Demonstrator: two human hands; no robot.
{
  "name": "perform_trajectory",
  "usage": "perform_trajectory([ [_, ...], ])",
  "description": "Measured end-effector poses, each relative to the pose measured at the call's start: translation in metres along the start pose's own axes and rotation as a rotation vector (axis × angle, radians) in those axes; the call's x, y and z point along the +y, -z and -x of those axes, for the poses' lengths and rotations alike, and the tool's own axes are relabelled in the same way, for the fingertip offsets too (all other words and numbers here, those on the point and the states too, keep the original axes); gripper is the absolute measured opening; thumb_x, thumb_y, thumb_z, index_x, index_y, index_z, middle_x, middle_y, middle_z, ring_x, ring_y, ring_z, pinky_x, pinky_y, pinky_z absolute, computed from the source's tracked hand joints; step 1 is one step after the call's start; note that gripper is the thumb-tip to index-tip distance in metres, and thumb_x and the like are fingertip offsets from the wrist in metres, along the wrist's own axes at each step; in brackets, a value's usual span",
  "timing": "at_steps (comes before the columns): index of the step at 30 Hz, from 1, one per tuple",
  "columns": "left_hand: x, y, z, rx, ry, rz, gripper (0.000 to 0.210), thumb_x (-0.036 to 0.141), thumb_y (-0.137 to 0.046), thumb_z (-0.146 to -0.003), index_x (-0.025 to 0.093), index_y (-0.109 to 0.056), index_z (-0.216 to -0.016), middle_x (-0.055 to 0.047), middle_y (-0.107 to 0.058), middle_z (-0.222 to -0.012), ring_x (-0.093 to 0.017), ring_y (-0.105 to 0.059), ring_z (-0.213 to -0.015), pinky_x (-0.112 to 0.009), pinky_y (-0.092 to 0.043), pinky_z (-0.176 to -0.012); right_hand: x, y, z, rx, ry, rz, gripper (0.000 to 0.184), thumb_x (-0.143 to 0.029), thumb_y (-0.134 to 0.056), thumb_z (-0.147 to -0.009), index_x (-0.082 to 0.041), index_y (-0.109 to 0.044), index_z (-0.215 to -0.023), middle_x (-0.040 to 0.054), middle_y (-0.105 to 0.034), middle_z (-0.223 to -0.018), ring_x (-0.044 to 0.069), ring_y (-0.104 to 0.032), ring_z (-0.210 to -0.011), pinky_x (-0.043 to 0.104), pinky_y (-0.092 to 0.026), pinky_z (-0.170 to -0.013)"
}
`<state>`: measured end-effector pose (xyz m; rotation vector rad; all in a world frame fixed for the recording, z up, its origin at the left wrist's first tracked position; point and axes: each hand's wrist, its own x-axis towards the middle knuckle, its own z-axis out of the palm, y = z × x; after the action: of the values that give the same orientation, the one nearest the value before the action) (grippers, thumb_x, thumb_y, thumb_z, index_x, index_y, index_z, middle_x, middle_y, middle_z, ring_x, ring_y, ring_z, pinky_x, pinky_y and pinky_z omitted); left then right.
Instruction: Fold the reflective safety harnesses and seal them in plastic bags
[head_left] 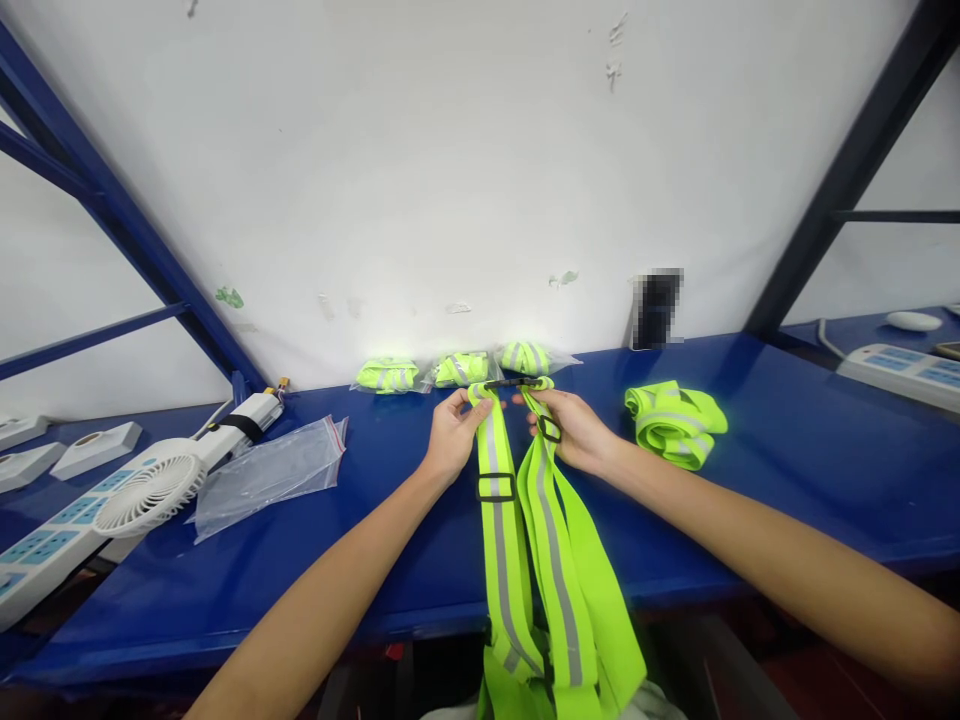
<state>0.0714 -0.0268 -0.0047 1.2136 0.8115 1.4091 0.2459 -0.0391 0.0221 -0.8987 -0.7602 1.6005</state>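
Observation:
A neon yellow-green reflective strap harness (pixel 566 590) with grey stripes hangs from both hands over the front edge of the blue table. My left hand (pixel 456 432) is closed on its left strap, just beside a black buckle (pixel 517 382) that spans the gap between the hands. On the other side my right hand (pixel 574 425) pinches the right strap near the same buckle. Black slider rings (pixel 496 488) sit on the straps below the fingers. A loosely rolled harness (pixel 675 422) of the same colour lies right of my right hand.
Several bagged harnesses (pixel 462 369) line the wall. Clear plastic bags (pixel 274 470) lie at left, beside a white fan (pixel 154 490) and a power strip (pixel 45 560). A phone-like dark object (pixel 657 310), pixelated, leans on the wall. Blue frame posts (pixel 127 210) rise at left.

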Motion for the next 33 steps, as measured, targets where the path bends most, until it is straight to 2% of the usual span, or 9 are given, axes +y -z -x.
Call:
perform_trajectory([
  [5,-0.002,0.006,-0.004,0.040,0.012,0.001,0.038,0.041,-0.085,-0.066,0.016,-0.058,-0.074,0.000,-0.068,-0.075,-0.013,-0.065,-0.063,-0.025,-0.051,-0.062,-0.001,-0.002,0.005,-0.052,-0.069,-0.004,0.007,-0.015,-0.059,-0.090,-0.016,-0.064,-0.086,0.0064,-0.074,-0.086,0.009,-0.056,-0.051,0.020,-0.051,-0.045],
  [10,-0.002,0.007,-0.003,0.036,0.005,-0.022,0.036,0.039,-0.085,-0.066,0.015,-0.058,-0.069,0.003,-0.063,-0.066,-0.007,-0.054,-0.054,-0.019,-0.044,-0.055,-0.002,-0.002,0.006,-0.060,-0.090,-0.009,0.007,-0.015,-0.059,-0.090,-0.017,-0.060,-0.083,0.0008,-0.066,-0.074,0.009,-0.054,-0.050,0.021,-0.050,-0.045],
  [14,0.004,0.004,-0.003,0.033,0.145,0.163,0.051,0.063,-0.069,-0.074,0.016,-0.056,-0.062,0.000,-0.062,-0.060,-0.011,-0.057,-0.050,-0.022,-0.045,-0.050,0.001,0.001,0.002,-0.048,-0.062,-0.066,0.010,-0.012,-0.057,-0.088,-0.017,-0.058,-0.080,-0.0017,-0.060,-0.067,0.008,-0.052,-0.048,0.021,-0.048,-0.045],
  [16,0.007,0.002,-0.004,0.069,0.213,0.196,0.056,0.067,-0.060,-0.079,0.016,-0.054,-0.057,-0.003,-0.063,-0.059,-0.013,-0.059,-0.050,-0.024,-0.045,-0.049,0.002,0.002,0.000,-0.059,-0.051,-0.085,0.010,-0.012,-0.057,-0.088,-0.017,-0.057,-0.079,-0.0022,-0.059,-0.066,0.008,-0.051,-0.047,0.021,-0.048,-0.044],
  [19,0.009,0.002,-0.005,0.069,0.252,0.187,0.041,0.050,-0.056,-0.083,0.015,-0.061,-0.062,-0.008,-0.069,-0.069,-0.018,-0.066,-0.060,-0.027,-0.050,-0.056,0.002,0.003,-0.001,-0.057,-0.041,-0.093,0.009,-0.013,-0.057,-0.088,-0.017,-0.058,-0.080,-0.0024,-0.059,-0.065,0.008,-0.051,-0.047,0.020,-0.046,-0.043],
  [21,0.010,0.003,-0.004,0.009,0.253,0.219,0.030,0.038,-0.053,-0.078,0.013,-0.068,-0.075,-0.012,-0.074,-0.084,-0.022,-0.069,-0.073,-0.031,-0.053,-0.064,0.002,0.003,-0.002,-0.030,-0.028,-0.089,0.009,-0.013,-0.057,-0.089,-0.017,-0.058,-0.080,-0.0023,-0.059,-0.065,0.008,-0.051,-0.047,0.020,-0.046,-0.043],
  [25,0.010,0.003,-0.001,-0.099,0.193,0.260,0.036,0.024,-0.054,-0.062,0.012,-0.072,-0.091,-0.011,-0.075,-0.097,-0.023,-0.069,-0.082,-0.029,-0.052,-0.065,0.002,0.003,-0.003,0.012,-0.008,-0.073,0.011,-0.012,-0.056,-0.089,-0.017,-0.058,-0.080,-0.0017,-0.060,-0.065,0.008,-0.052,-0.047,0.021,-0.047,-0.043],
  [29,0.010,-0.001,0.002,-0.125,0.178,0.150,0.025,0.025,-0.069,-0.069,0.011,-0.073,-0.090,-0.009,-0.074,-0.091,-0.019,-0.068,-0.079,-0.026,-0.051,-0.068,0.004,0.002,-0.004,0.014,-0.001,-0.058,0.011,-0.011,-0.056,-0.088,-0.016,-0.057,-0.080,-0.0012,-0.061,-0.065,0.009,-0.053,-0.047,0.021,-0.048,-0.043],
  [33,0.006,-0.002,0.002,-0.128,0.195,0.045,0.030,0.033,-0.080,-0.070,0.011,-0.073,-0.089,-0.007,-0.074,-0.085,-0.018,-0.068,-0.076,-0.028,-0.052,-0.073,0.005,0.001,-0.002,-0.008,0.012,-0.029,0.008,-0.011,-0.055,-0.088,-0.016,-0.058,-0.082,-0.0004,-0.061,-0.065,0.010,-0.055,-0.049,0.023,-0.049,-0.044],
])
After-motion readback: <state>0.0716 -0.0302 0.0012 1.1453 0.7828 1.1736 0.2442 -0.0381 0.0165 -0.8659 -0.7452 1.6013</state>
